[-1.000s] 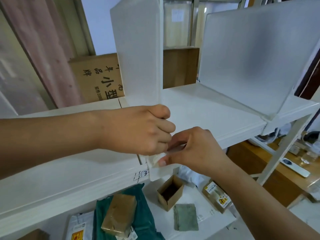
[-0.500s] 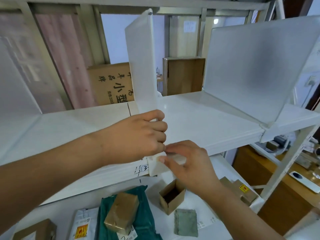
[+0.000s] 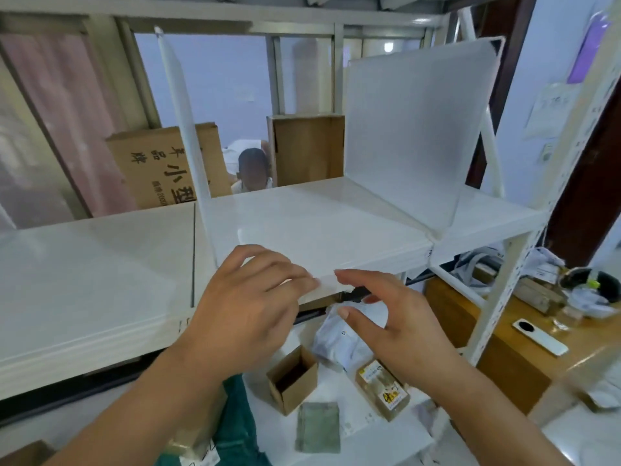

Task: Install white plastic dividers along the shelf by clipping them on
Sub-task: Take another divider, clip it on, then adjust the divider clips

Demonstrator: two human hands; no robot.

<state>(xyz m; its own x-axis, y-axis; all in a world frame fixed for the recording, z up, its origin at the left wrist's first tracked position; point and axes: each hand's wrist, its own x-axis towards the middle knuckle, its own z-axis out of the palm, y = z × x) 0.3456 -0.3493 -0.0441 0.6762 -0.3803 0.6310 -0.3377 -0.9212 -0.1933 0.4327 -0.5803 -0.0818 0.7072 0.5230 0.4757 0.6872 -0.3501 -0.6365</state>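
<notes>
A thin white plastic divider [image 3: 183,129] stands upright on the white shelf [image 3: 100,264], seen almost edge-on, its foot at the shelf's front edge behind my left hand. A second white divider [image 3: 413,129] stands clipped on further right. My left hand [image 3: 245,314] hovers at the front edge with fingers spread and nothing in it. My right hand [image 3: 396,324] is beside it, just below the edge, also open and empty. Neither hand touches the divider.
Cardboard boxes [image 3: 161,166] stand behind the shelf, and a person's head [image 3: 252,169] shows between them. The lower shelf holds a small open carton [image 3: 292,378], a green cloth [image 3: 317,428], packets and a teal bag [image 3: 235,428]. A shelf post [image 3: 504,287] rises at right.
Both hands have let go of the middle divider's foot and opened, drawing back from the shelf edge. The view has shifted so the divider appears edge-on.
</notes>
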